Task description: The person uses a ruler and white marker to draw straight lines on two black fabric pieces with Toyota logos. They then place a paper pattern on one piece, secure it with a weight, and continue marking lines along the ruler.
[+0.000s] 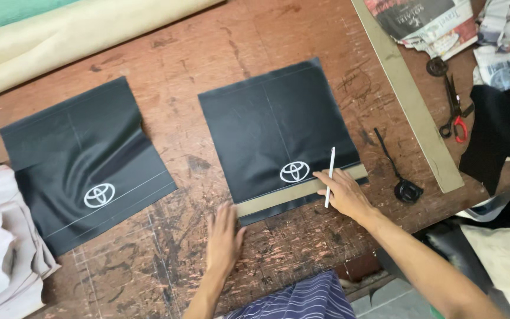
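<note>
Two smooth black sheets, each with a white emblem, lie on the scarred wooden table [208, 53]. Right hand [343, 192] pinches a white pencil [330, 176] and presses a flat tan strip [290, 194] across the near sheet [273, 127]. Left hand [224, 236], fingers together, lies flat beside the strip's end. Far sheet [84, 159] untouched.
</note>
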